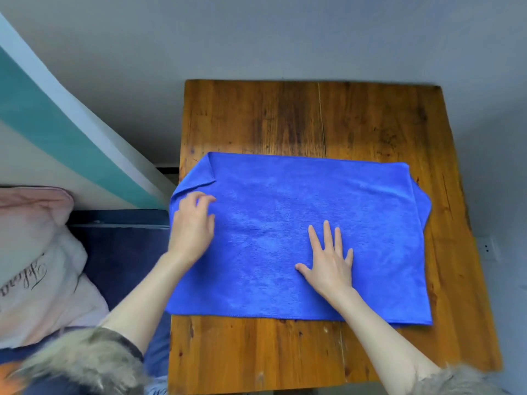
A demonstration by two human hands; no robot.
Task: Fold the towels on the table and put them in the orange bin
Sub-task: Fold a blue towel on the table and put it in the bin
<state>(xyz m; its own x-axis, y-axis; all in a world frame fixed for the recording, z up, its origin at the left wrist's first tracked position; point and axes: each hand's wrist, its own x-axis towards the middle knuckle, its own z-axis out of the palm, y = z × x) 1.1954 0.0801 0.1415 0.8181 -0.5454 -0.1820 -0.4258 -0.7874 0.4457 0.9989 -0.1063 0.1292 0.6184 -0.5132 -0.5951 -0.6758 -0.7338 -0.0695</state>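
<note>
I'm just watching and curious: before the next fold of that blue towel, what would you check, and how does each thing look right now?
1. Blue towel lying flat on the wooden table: mostly ok.
2. Far left corner squared: not ok, it is flipped over.
3. Right edge layers aligned: not ok, the lower layer sticks out.
4. Right hand pinning the cloth: ok, flat with fingers spread.
5. Left hand gripping the left edge: cannot tell, fingers curled over it and blurred.
6. Orange bin within reach: cannot tell, none clearly in view.
</note>
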